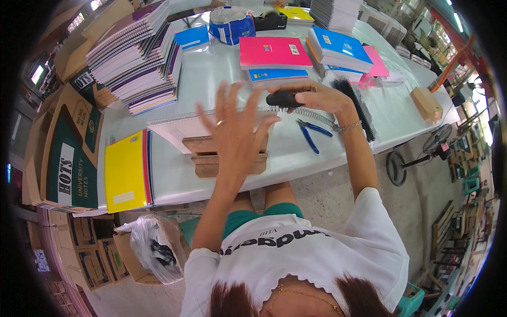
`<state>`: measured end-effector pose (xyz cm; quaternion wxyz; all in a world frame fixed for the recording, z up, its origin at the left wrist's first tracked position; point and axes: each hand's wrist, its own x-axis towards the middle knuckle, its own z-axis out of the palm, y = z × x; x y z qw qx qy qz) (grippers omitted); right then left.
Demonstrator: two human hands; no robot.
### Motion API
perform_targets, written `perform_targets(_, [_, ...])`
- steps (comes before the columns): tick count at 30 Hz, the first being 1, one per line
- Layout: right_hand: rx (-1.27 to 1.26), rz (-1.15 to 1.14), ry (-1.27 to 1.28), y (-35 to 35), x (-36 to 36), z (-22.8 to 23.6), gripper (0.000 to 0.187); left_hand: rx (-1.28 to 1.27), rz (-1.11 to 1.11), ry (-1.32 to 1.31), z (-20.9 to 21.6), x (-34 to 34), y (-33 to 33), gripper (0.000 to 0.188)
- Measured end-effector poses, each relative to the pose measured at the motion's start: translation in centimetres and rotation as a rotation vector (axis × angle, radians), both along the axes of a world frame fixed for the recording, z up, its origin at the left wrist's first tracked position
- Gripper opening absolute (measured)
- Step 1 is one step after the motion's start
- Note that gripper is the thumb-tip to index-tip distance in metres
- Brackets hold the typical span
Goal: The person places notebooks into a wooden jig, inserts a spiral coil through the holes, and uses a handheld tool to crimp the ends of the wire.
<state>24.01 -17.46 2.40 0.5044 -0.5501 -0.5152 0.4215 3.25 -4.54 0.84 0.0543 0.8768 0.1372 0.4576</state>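
My left hand (232, 132), fingers spread, passes in front of an upright white notebook (168, 131) and its wooden stand (207, 166); whether it touches them I cannot tell. A rounded black hand tool (284, 99) is gripped in my right hand (323, 98) at the notebook's upper right edge. From beside the tool a thin wire spiral coil (319, 117) trails right toward my wrist. Blue-handled cutting pliers (312, 135) lie with handles apart on the table below my right hand. A bundle of black spiral coils (356, 105) lies beyond my right forearm.
Tall stacks of spiral notebooks (140, 63) stand at the left. Yellow notebooks (125, 171) lie near the front left beside a green-and-brown carton (74, 153). Pink (272, 51) and blue notebooks (343, 47) are farther back. A small brown box (425, 104) sits at right.
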Motion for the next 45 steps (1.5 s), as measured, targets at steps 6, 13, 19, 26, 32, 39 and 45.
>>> perform_targets(6, [0.104,0.191,-0.273,0.6,-0.5,3.5,0.071,-0.244,0.078,-0.091,-2.1,-0.9,0.5,0.05])
perform_targets(13, [0.035,0.191,-0.363,0.4,-1.3,4.2,0.064,-0.227,0.007,-0.014,-1.3,-0.9,1.3,0.043])
perform_targets(19, [-0.11,0.035,-0.21,1.0,-1.9,3.4,0.061,-0.259,-0.05,0.032,-0.1,-1.4,1.7,0.038])
perform_targets(26, [-0.396,-0.32,-0.933,2.4,1.6,-1.7,0.058,-0.255,-0.152,0.025,0.0,-1.2,2.1,0.039])
perform_targets(32, [-0.228,0.019,-0.445,1.2,-3.1,4.1,0.054,-0.294,-0.134,0.115,0.1,-1.4,2.6,0.043])
perform_targets(39, [-0.282,-0.048,-0.401,1.8,-1.9,5.0,0.064,-0.174,0.006,0.011,0.1,-1.9,3.2,0.044])
perform_targets(45, [-0.225,-0.085,0.063,2.2,1.2,2.4,0.06,-0.159,0.05,0.06,-0.6,-1.7,4.3,0.051])
